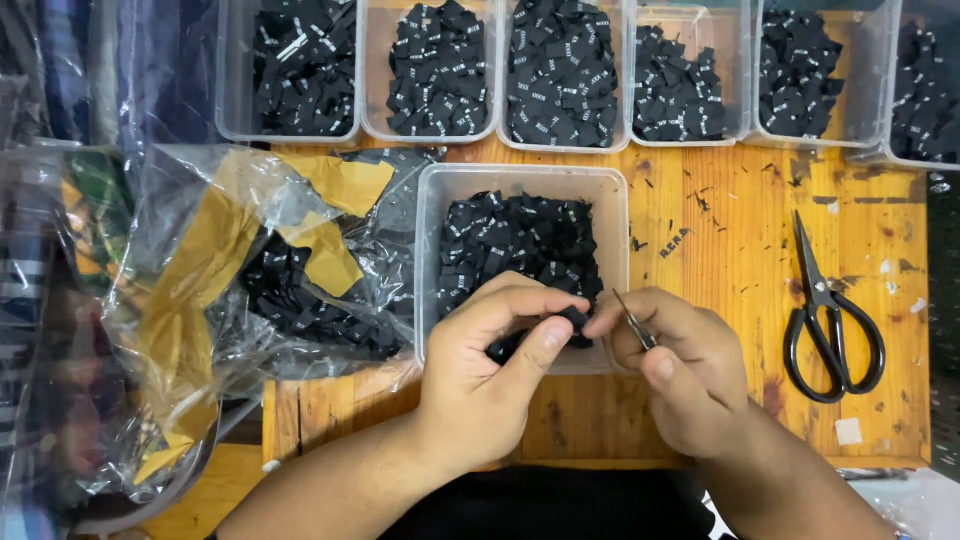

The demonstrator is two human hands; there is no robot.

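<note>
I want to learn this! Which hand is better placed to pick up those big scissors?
Probably the right hand: the scissors lie on its side, though it holds small snips. The left hand pinches a black label.

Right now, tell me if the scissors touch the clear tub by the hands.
Apart. The head view shows bare wooden table between the scissors and the clear tub.

Wooden table [720, 260]: tubs [600, 190], scissors [830, 320], bag [250, 290]

One head-worn camera looked almost straight down, close over the wooden table [740, 230]; forearms entered from the bottom edge, a row of clear bins [560, 140] ran along the top.
</note>
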